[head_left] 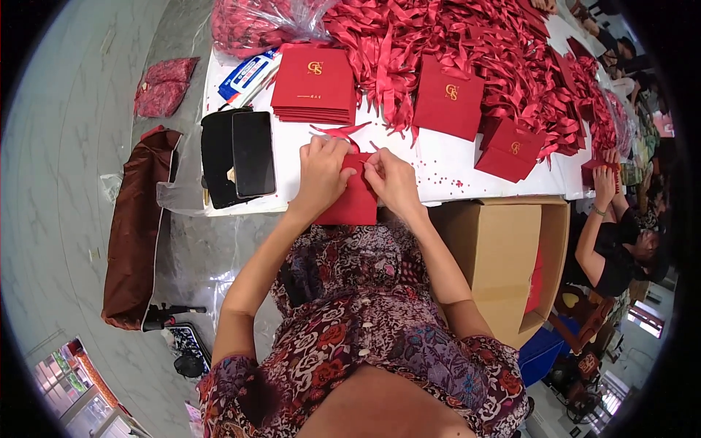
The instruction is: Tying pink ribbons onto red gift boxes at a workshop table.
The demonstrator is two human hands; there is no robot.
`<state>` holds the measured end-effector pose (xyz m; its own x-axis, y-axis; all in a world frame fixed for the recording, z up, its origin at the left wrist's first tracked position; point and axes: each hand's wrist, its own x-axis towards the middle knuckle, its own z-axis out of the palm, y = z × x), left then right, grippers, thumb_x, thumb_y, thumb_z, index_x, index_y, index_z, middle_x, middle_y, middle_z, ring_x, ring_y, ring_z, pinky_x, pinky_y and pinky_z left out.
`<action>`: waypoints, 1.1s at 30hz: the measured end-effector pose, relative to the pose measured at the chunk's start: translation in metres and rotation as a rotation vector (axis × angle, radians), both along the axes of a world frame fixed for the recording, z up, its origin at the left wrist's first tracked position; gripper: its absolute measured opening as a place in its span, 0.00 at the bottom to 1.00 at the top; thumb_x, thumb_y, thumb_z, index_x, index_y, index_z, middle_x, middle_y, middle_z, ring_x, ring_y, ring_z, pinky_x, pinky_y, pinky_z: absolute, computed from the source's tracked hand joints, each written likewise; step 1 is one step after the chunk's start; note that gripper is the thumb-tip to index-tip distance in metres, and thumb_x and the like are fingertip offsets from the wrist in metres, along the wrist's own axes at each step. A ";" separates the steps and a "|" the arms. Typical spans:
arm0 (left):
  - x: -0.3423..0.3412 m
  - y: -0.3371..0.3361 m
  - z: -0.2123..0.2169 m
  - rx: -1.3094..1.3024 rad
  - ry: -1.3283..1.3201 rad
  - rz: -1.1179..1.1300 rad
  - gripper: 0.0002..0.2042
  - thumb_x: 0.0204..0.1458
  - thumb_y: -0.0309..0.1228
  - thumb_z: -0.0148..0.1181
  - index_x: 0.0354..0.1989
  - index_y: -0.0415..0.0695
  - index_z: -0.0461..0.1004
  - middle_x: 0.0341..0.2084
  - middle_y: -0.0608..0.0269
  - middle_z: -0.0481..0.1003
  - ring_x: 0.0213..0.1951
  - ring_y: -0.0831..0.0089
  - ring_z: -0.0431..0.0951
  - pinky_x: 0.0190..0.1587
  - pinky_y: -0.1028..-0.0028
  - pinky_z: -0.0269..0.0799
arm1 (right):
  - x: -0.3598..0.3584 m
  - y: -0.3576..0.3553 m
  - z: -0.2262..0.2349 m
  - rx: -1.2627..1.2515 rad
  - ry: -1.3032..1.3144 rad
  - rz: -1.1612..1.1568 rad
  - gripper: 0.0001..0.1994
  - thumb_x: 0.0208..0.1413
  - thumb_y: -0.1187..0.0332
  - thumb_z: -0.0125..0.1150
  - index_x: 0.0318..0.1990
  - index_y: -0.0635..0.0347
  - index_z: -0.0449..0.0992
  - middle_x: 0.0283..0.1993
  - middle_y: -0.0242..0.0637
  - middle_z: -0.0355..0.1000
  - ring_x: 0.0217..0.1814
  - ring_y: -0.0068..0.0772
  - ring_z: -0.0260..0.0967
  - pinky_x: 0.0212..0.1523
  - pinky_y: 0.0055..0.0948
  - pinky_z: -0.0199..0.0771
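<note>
Left hand (321,175): closed over the upper left part of a red envelope (354,201), fingers curled on its top edge, thumb across the face.
Right hand (393,182): closed, fingertips pinching at the envelope's top edge just beside the left hand; the two hands nearly touch.
Red envelope: held between both hands at the near edge of the white worktop (438,164), its lower half hanging past the edge above the person's patterned lap.
Ribbon piece (337,132): red, lying on the worktop just beyond the hands.
Envelope stack (314,84): red with a gold emblem, on the worktop behind the left hand.
Second stack (447,98): same kind, behind the right hand, partly under ribbons.
Third stack (511,150): smaller, to the right, near the worktop edge.
Ribbon heap (475,44): red, spread across the far side of the worktop.
Phone (253,153): dark, lying on a black pouch (217,157) at the left end of the worktop.
Cardboard box (504,259): open, beside the person's right arm, below the worktop edge.
Co-worker's hand (604,179): at far right, raised to the worktop edge.
</note>
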<state>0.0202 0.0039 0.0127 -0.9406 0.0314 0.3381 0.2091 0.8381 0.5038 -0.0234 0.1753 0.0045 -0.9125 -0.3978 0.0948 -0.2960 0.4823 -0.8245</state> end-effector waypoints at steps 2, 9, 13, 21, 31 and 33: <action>0.000 0.000 -0.003 0.015 -0.004 -0.002 0.17 0.39 0.27 0.71 0.39 0.46 0.73 0.34 0.60 0.76 0.41 0.60 0.70 0.46 0.62 0.59 | 0.000 -0.003 0.004 0.041 -0.057 -0.020 0.08 0.53 0.70 0.63 0.30 0.65 0.72 0.24 0.46 0.74 0.26 0.49 0.75 0.30 0.41 0.74; -0.001 0.016 -0.007 0.015 -0.016 0.106 0.13 0.40 0.21 0.67 0.35 0.45 0.74 0.29 0.64 0.76 0.36 0.60 0.73 0.44 0.62 0.60 | -0.001 -0.013 0.005 0.129 0.001 -0.038 0.08 0.50 0.71 0.63 0.28 0.67 0.72 0.22 0.46 0.73 0.25 0.50 0.74 0.30 0.42 0.74; 0.003 0.024 -0.009 -0.062 0.046 0.131 0.11 0.40 0.21 0.65 0.34 0.45 0.74 0.29 0.63 0.76 0.36 0.60 0.73 0.44 0.62 0.60 | 0.000 -0.019 0.012 0.118 -0.039 -0.063 0.08 0.51 0.70 0.63 0.31 0.66 0.73 0.24 0.47 0.75 0.26 0.47 0.75 0.31 0.40 0.74; -0.001 -0.008 -0.007 0.190 -0.091 -0.043 0.11 0.44 0.22 0.65 0.36 0.46 0.74 0.30 0.66 0.78 0.38 0.63 0.76 0.46 0.64 0.60 | -0.002 -0.009 0.009 -0.086 -0.109 -0.004 0.08 0.53 0.69 0.66 0.35 0.63 0.75 0.25 0.43 0.75 0.27 0.44 0.75 0.31 0.38 0.73; -0.001 -0.003 0.018 -0.022 0.063 -0.185 0.08 0.45 0.21 0.62 0.34 0.45 0.76 0.32 0.63 0.74 0.39 0.64 0.74 0.47 0.64 0.60 | -0.055 0.010 -0.009 0.074 -0.437 0.290 0.11 0.54 0.61 0.67 0.28 0.59 0.84 0.12 0.30 0.65 0.14 0.20 0.57 0.20 0.26 0.58; -0.003 -0.004 0.019 -0.068 0.145 -0.238 0.03 0.48 0.24 0.58 0.31 0.45 0.76 0.29 0.63 0.70 0.37 0.65 0.72 0.45 0.65 0.60 | -0.062 0.008 -0.011 -0.101 -0.672 0.379 0.10 0.53 0.63 0.69 0.26 0.60 0.84 0.13 0.25 0.65 0.14 0.16 0.54 0.17 0.22 0.52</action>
